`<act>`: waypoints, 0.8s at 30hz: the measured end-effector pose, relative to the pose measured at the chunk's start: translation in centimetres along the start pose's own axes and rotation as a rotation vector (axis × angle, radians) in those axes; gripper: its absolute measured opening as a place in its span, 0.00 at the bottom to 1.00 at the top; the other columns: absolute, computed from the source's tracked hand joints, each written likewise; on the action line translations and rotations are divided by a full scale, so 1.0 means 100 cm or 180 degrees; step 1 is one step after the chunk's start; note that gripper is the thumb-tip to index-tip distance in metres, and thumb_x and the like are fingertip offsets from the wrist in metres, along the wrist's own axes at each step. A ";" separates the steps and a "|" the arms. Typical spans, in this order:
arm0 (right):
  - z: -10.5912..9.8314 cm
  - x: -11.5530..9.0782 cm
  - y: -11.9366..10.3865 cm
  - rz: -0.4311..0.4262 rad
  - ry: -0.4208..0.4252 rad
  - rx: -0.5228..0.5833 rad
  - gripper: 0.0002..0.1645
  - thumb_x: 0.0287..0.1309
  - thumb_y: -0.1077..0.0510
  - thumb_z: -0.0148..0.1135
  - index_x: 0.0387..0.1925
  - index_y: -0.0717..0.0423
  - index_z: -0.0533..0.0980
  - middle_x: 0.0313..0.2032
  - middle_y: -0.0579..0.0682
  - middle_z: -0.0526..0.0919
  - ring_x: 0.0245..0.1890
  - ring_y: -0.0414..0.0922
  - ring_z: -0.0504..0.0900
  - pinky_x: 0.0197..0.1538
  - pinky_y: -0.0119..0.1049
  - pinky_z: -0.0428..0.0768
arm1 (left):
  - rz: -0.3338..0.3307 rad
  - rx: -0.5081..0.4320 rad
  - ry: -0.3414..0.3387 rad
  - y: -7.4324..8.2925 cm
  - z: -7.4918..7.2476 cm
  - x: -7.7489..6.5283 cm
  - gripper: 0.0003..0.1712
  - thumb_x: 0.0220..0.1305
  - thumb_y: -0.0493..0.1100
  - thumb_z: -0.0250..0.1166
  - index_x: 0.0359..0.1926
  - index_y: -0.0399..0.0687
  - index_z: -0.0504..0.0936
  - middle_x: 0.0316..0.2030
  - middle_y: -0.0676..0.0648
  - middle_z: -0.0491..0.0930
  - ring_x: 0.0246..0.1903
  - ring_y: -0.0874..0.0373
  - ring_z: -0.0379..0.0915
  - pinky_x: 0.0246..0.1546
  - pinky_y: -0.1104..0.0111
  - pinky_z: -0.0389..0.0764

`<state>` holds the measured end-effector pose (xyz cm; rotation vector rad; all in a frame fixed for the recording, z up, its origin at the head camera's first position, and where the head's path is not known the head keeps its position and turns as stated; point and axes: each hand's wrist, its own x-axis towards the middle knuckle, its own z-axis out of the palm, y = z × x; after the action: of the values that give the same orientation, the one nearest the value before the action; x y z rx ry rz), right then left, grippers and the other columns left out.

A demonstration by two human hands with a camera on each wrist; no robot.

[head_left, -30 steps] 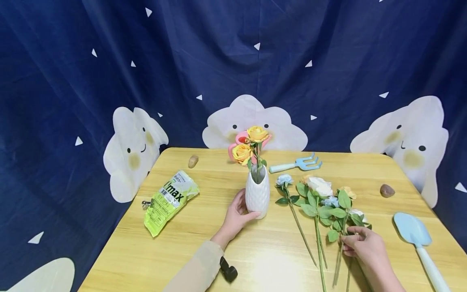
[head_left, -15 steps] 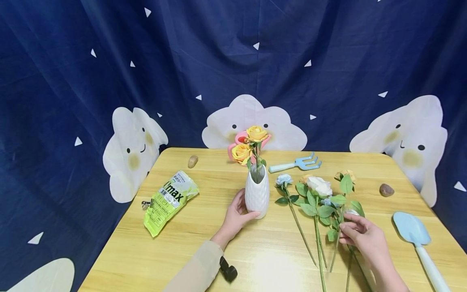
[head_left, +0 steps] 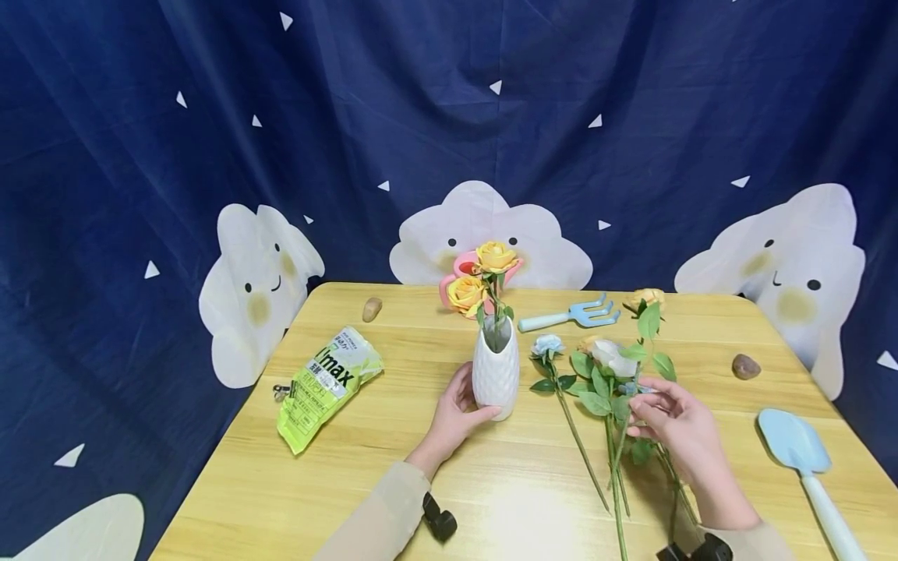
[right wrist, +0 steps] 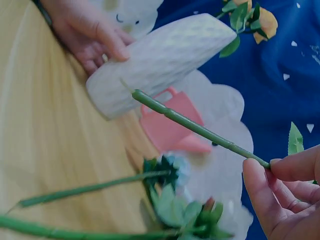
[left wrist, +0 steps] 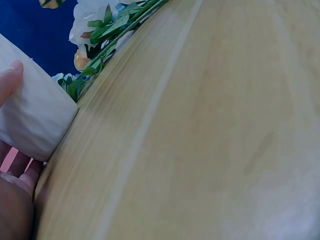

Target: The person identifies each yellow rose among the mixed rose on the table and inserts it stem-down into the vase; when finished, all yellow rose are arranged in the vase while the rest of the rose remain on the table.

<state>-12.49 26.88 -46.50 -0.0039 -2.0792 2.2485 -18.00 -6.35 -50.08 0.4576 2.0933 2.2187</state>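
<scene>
Trowel: light blue trowel point(head_left: 796, 442) by the counter's point(head_left: 407, 358) right edge, handle running toward the near right corner.
Loose flowers: right half of the counter, stems toward the near edge; a blue rose point(head_left: 547, 345) lies apart at the left of a heap with a white rose point(head_left: 612, 360).
Right grip: right hand point(head_left: 673, 425) over the heap, thumb and fingers together, pinching a green stem.
Held rose: yellow rose point(head_left: 647, 298) in the right hand, appears raised above the loose stems.
Rose axis: bloom toward the far edge, bare stem end toward the near edge, that end leaning slightly left; the vase mouth lies left of the right hand.
Left grip: left hand point(head_left: 454, 421) clamped round the lower part of the vase, thumb in front; the nearer hand to the vase.
Vase: white vase point(head_left: 495, 382), upright mid-counter, between the hands; two orange-yellow roses point(head_left: 466, 296) stand in it.
Bag: green bag point(head_left: 326, 389) beside the left edge, lying slanted, well apart from both hands.
Stones: dark stone point(head_left: 745, 366) near the right edge; tan stone point(head_left: 372, 310) near the far left corner.
Far edge: blue hand rake point(head_left: 585, 314); pink watering can point(right wrist: 172, 125) behind the vase, partly hidden in the head view.
Backdrop: dark blue curtain point(head_left: 421, 93) with clouds.
</scene>
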 end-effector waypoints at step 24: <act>0.109 0.059 -0.128 -0.0787 -0.0209 0.0747 0.18 0.55 0.75 0.58 0.46 0.65 0.67 0.30 0.52 0.79 0.25 0.44 0.81 0.28 0.39 0.82 | 0.0010 0.0027 -0.0025 -0.003 -0.001 0.000 0.46 0.48 0.33 0.72 0.67 0.43 0.60 0.63 0.43 0.65 0.62 0.51 0.60 0.61 0.58 0.61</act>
<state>-18.23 17.36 -32.55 0.3261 -1.7190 2.3462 -18.02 -6.42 -50.36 0.4697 2.1004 2.2070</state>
